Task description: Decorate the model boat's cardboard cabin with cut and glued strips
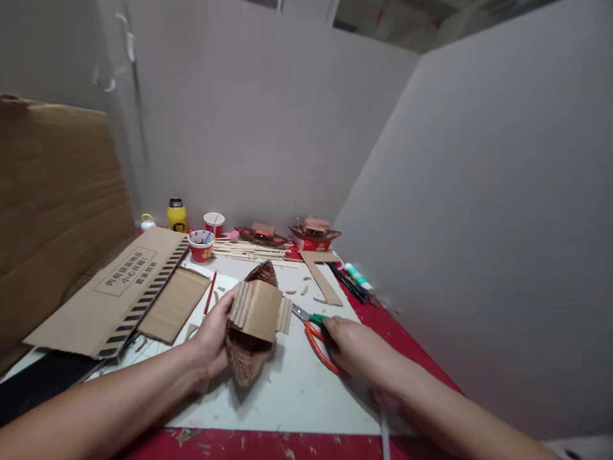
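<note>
My left hand (219, 335) is wrapped round the side of a small brown model boat (249, 364), tilted above a white board (316, 396). Across the hull lies a bent cardboard roof (264, 310), with ridged corrugated strips sticking out on both sides. To the right, my right hand (347, 345) is closed on scissors (316, 332) with orange and green handles. Their blades point left towards the roof's right-hand strip; whether they touch it I cannot tell. A pale thin rod (384, 434) shows below my right wrist.
Cardboard sheets (119, 281) lie at left, beside a large box (62, 217). Behind stand red paper cups (201, 248), a yellow bottle (177, 216), thin wooden sticks (253, 249) and two finished-looking boats (313, 230). An L-shaped cardboard piece (325, 284) and a glue tube (357, 276) lie right.
</note>
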A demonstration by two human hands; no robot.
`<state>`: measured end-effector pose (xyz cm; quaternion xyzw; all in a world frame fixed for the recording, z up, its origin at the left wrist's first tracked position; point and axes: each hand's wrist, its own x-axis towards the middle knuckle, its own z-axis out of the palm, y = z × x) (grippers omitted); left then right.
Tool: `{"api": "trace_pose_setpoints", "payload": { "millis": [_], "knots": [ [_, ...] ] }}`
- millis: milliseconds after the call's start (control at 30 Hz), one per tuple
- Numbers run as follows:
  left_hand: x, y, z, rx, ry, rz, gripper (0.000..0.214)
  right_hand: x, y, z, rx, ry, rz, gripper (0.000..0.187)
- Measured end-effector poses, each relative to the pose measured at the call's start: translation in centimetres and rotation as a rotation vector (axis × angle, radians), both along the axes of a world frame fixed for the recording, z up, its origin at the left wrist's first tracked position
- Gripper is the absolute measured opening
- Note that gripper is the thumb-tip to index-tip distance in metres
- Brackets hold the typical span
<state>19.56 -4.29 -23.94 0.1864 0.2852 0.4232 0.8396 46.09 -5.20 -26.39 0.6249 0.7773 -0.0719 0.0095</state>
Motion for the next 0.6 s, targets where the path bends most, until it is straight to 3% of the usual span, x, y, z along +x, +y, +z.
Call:
{"api": "trace_pose_setpoints", "payload": {
  "millis": [233, 300, 433, 500, 600],
  "knots": [
    [-0.9, 0.5, 1.3, 0.043, -0.092, 0.005, 0.056, 0.7, 1.9, -0.4, -0.038, 0.007, -0.038, 0.012],
    [-1.0, 0.5, 1.7, 0.045, -0.102, 0.019, 0.056, 0.6, 2.2, 0.2, -0.032, 0.059, -0.063, 0.007],
    [-1.4, 0.5, 2.9, 0.021, -0.042, 0.064, 0.054, 1.3, 1.5, 2.4, 0.028, 0.192, -0.093, 0.013],
    [-1.5, 0.5, 3.5, 0.03, -0.025, 0.103, 0.051, 1.8, 0.1, 3.7, 0.048, 0.319, -0.117, 0.021],
    [-1.4, 0.6, 3.7, 0.038, -0.008, 0.151, 0.049, 1.8, -3.0, 5.3, -0.034, 0.859, -0.176, 0.041]
  ]
}}
